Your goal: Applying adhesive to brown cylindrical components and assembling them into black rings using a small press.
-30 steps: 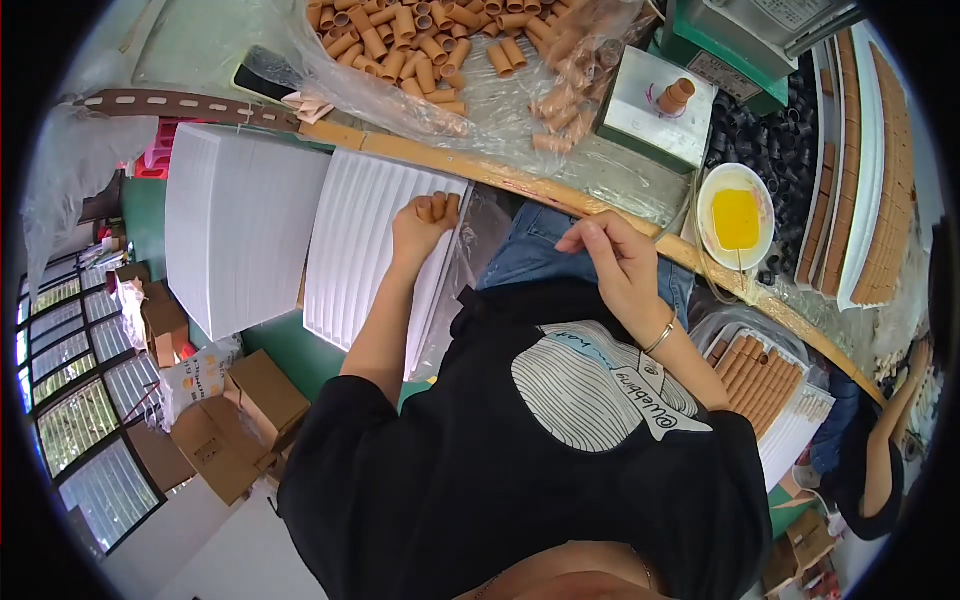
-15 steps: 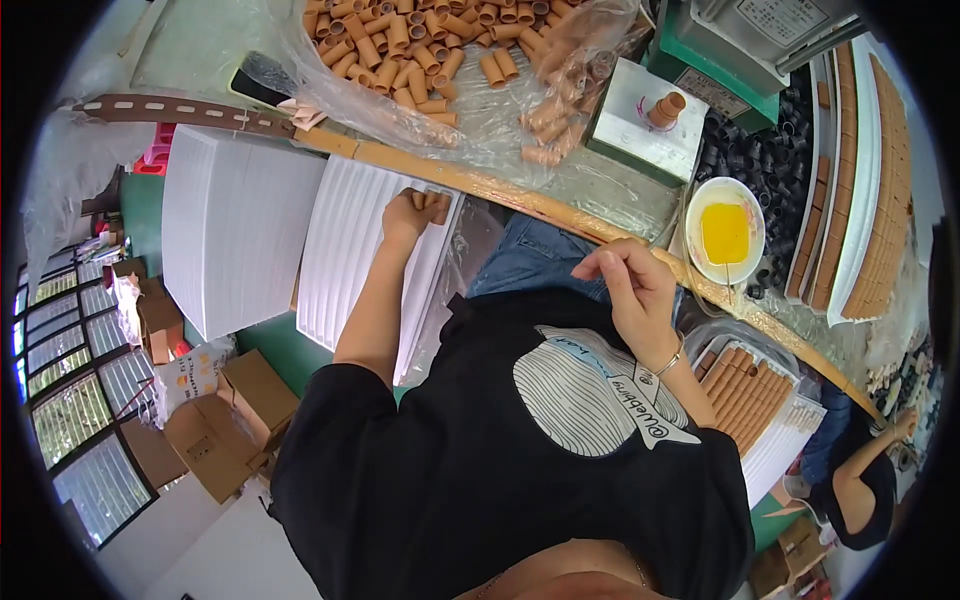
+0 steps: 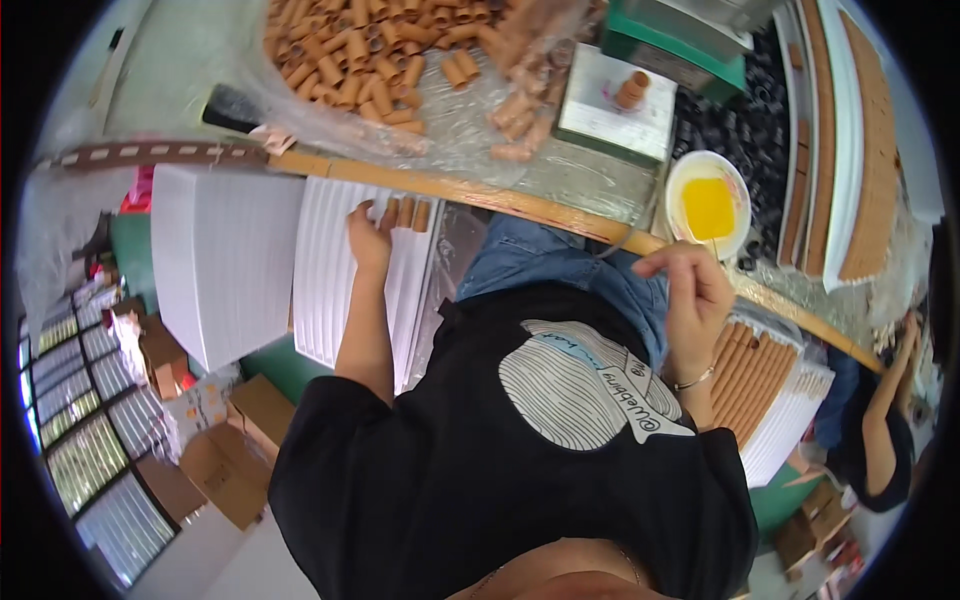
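Observation:
My left hand [image 3: 371, 238] is over the ridged white foam tray [image 3: 335, 270] at the left, its thumb and fingers apart. Just right of its fingertips, short orange-brown tubes [image 3: 421, 216] lie side by side in the tray's far end, and the thumb is close to the nearest one. In front of my body, my right hand [image 3: 695, 295] is raised with loosely bent fingers and nothing visible in them. Beyond it stands a white bowl [image 3: 676, 205] holding a yellow block or liquid [image 3: 709, 208], with a thin stick at its near side.
A wood-edged bench [image 3: 480, 192] runs across. On it are a heap of loose tubes [image 3: 370, 60] on clear plastic, a metal block [image 3: 610, 115] with an upright tube, and black parts [image 3: 720, 125]. Foam stacks [image 3: 225, 260] and a tube-filled tray [image 3: 750, 385] flank me; another person [image 3: 875, 450] is at right.
My left hand has shifted left off the tubes, uncovering them in the tray, and its fingers have spread. My right hand has moved slightly right and nearer. The whole view has shifted.

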`<act>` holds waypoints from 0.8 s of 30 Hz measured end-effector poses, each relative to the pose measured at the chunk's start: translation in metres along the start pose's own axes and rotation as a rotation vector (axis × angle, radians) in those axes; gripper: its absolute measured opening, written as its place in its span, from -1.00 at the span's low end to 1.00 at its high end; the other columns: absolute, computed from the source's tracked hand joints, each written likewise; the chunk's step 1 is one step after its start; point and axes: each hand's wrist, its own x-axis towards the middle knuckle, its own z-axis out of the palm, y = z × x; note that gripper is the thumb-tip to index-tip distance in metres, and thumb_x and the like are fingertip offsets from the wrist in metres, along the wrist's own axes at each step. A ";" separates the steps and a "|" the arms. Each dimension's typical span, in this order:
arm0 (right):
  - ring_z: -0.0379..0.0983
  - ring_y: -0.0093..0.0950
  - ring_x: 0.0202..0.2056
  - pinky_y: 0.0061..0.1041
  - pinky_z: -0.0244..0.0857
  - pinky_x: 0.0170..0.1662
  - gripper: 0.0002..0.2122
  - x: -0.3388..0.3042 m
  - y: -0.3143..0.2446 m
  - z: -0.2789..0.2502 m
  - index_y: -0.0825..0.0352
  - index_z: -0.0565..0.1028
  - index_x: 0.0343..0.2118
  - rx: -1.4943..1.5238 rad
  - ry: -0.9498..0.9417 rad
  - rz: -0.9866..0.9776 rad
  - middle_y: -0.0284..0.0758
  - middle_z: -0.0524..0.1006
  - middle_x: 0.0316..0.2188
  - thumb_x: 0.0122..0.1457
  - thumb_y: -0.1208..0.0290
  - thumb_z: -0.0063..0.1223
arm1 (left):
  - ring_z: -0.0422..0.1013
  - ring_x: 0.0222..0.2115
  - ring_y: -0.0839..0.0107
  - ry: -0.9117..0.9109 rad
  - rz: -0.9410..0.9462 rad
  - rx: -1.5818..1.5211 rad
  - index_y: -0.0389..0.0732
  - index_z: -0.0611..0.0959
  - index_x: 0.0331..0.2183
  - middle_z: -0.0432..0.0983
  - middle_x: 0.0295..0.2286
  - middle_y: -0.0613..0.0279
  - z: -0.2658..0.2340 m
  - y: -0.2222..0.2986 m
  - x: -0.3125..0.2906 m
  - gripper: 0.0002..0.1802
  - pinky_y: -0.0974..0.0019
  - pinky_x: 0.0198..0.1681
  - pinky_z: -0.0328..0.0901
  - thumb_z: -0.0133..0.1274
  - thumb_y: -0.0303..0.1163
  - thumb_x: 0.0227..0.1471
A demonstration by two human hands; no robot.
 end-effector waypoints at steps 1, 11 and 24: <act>0.43 -0.61 -0.44 -0.65 0.32 -0.32 -0.85 -0.006 0.005 -0.015 0.46 0.46 -0.40 0.006 0.103 0.014 -0.27 0.56 -0.46 0.26 0.54 -0.13 | 0.45 -0.26 0.11 0.102 -0.063 -0.120 -0.30 0.47 -0.04 0.41 -0.18 -0.09 0.008 -0.008 -0.004 -0.51 0.16 -0.16 0.35 0.16 -0.32 0.00; 0.36 -0.69 -0.48 -0.68 0.24 -0.40 -0.84 -0.038 0.084 -0.154 0.40 0.53 -0.38 -0.482 0.800 0.134 -0.39 0.54 -0.51 0.20 0.39 0.07 | 0.26 0.02 0.30 0.282 -0.604 -1.159 -0.25 0.37 0.08 0.34 0.00 0.13 0.027 0.060 -0.050 -0.37 0.23 0.11 0.11 -0.37 0.05 0.24; 0.38 -0.53 -0.54 -0.52 0.25 -0.45 -0.82 -0.008 0.114 -0.159 0.39 0.56 -0.42 -0.880 0.440 0.185 -0.32 0.50 -0.54 0.07 0.36 0.20 | 0.13 0.01 0.28 0.326 -0.840 -1.489 -0.23 0.15 0.15 0.13 0.03 0.19 0.033 0.045 -0.039 -0.26 -0.30 0.12 0.02 -0.30 0.18 0.19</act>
